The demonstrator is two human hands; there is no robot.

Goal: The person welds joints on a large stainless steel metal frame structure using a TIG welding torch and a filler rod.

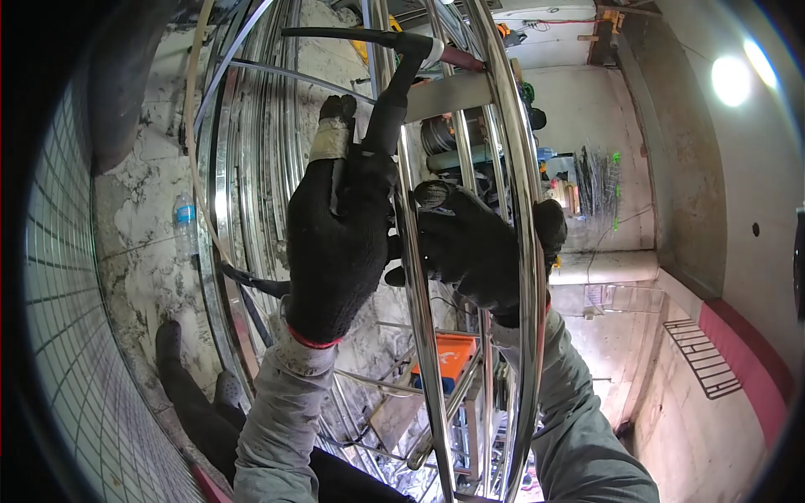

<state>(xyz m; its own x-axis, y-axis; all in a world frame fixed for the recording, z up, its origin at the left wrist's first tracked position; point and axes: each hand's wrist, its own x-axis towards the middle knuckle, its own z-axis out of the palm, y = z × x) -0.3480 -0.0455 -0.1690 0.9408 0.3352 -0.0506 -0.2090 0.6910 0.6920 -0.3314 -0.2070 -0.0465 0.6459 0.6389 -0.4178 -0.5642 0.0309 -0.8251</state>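
Observation:
My left hand (335, 243), in a black knit glove with pale tape on one finger, is closed around the black handle of a TIG welding torch (387, 113). The torch's long black back cap points left, and its reddish nozzle ends close to a shiny round metal tube (503, 101), just above a flat metal crosspiece (449, 96). My right hand (478, 251), also gloved in black, reaches among the frame's tubes and grips the right-hand tube. Its thumb lies near a second polished tube (415, 293). Part of this hand is hidden by the tubes.
Long metal profiles (251, 168) lie on the stained floor at left, beside a water bottle (185, 220) and a hose (193, 109). Below the frame is an orange box (446, 356). A bundle of thin rods (595, 184) and a wall grille (703, 359) show at right.

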